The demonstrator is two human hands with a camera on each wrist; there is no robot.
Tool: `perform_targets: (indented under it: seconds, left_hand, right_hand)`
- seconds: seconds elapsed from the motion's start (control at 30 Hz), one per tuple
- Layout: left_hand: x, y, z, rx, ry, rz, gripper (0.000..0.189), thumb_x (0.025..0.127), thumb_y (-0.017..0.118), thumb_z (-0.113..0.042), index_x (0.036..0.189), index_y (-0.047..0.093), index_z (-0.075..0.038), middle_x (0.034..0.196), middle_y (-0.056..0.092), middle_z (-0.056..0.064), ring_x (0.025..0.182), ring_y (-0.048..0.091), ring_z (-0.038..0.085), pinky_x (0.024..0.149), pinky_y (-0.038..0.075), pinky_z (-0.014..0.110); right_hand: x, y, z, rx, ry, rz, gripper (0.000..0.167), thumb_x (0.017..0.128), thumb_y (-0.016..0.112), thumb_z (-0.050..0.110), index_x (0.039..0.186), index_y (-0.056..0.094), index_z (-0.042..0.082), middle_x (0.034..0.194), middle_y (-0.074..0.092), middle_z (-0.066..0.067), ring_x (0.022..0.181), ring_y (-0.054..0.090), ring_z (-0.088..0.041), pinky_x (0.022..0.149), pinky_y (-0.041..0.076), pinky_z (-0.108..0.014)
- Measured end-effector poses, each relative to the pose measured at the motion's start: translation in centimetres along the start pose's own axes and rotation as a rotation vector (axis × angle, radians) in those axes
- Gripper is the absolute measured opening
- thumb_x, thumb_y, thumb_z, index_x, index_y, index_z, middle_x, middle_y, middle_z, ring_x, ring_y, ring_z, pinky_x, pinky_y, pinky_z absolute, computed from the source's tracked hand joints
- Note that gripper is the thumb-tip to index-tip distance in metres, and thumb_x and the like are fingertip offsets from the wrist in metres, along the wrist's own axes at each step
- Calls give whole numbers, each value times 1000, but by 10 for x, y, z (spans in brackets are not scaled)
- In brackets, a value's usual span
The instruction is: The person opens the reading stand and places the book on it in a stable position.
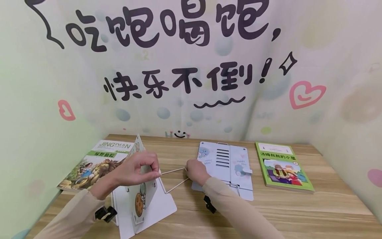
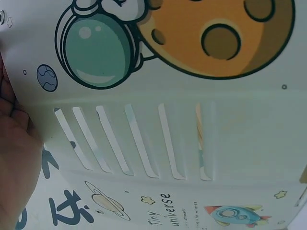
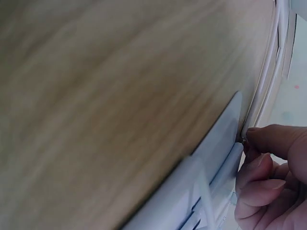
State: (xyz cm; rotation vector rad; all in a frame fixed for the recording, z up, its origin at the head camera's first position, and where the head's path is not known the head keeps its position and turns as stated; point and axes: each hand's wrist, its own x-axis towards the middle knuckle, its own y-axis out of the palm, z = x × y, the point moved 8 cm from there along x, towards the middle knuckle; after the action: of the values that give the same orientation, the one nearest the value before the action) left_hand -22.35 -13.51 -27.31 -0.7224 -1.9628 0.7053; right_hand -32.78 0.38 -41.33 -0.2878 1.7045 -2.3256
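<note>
A white folding book stand (image 1: 141, 202) with cartoon space prints stands partly unfolded on the table, one panel upright and another lying flat. At that panel's edge my left hand (image 1: 137, 168) has its fingers curled and grips the stand; the slotted panel (image 2: 235, 134) fills the left wrist view. A thin white wire bracket (image 1: 174, 171) sticks out to the right from the stand. Its far end is pinched between the thumb and fingers of my right hand (image 1: 197, 171), also seen in the right wrist view (image 3: 268, 177). The exact contact of the left fingertips is hidden.
A pale blue book stand (image 1: 241, 159) lies flat beside my right hand, partly under it. A green-edged storybook (image 1: 283, 169) lies on the right, and another book (image 1: 95, 166) on the left behind the white stand. The wood-grain table (image 1: 325, 212) meets a printed curtain (image 1: 185, 119) at the back.
</note>
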Motion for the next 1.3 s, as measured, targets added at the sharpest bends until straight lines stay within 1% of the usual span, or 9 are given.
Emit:
perform_targets:
  seconds: [0.1,0.27,0.37,0.5,0.6,0.7,1.07,1.23,1.3]
  left_hand:
    - [-1,0,-2,10,9,-11,25,75,70,1,74,58,-21,75,58,-13,70,50,3,66,41,20]
    - [-1,-1,-3,11,14,-20,25,75,70,1,75,58,-21,76,58,-12,70,50,3,62,42,19]
    - [-1,-2,-3,21,10,-22,25,75,70,1,76,58,-21,76,59,-12,71,50,4,62,42,18]
    - [0,-2,-3,40,27,-24,23,76,70,0,76,59,-20,77,59,-12,71,50,4,62,42,18]
    - [2,-2,-3,47,55,-27,19,79,70,-3,76,59,-20,75,58,-11,70,50,4,61,42,19]
    - [4,-3,-3,53,86,-34,17,81,69,-6,77,59,-19,74,57,-9,68,50,5,58,43,19]
    - [15,-2,8,102,72,-35,22,76,68,2,78,59,-17,77,55,-9,69,50,10,68,44,19]
    - [18,0,16,112,50,-29,21,77,67,1,78,59,-18,79,56,-9,72,51,9,67,43,20]
    - [19,0,18,113,40,-28,20,77,67,1,77,58,-17,79,57,-9,74,52,8,72,45,19]
  right_hand:
    - [-1,2,-1,24,11,13,23,77,71,9,60,55,8,56,51,-1,53,46,-15,49,40,-27]
    - [-4,-4,-2,166,-3,-1,28,77,70,10,53,55,9,49,45,3,47,41,-11,45,33,-21]
    - [-5,-10,-3,330,-24,0,19,78,64,6,59,59,6,49,46,3,45,41,-8,43,32,-19]
    - [-7,-7,-10,661,23,71,6,81,57,-2,76,61,-3,49,49,1,43,46,-6,42,38,-16]
    - [-9,-2,-15,871,84,114,11,86,52,-3,89,59,-11,52,50,0,43,48,-5,42,42,-16]
    - [-12,3,-20,990,117,132,17,90,50,-1,97,57,-15,55,51,0,44,50,-4,44,44,-16]
    - [-29,8,-39,1202,232,81,22,97,46,7,107,48,-13,76,52,-8,54,58,-5,54,52,-19]
    - [-40,8,-45,1272,246,40,22,98,44,7,107,46,-13,77,51,-7,57,59,-5,58,52,-19]
    - [-44,8,-48,1290,258,11,20,98,44,7,104,47,-12,74,51,-6,57,58,-5,58,52,-19]
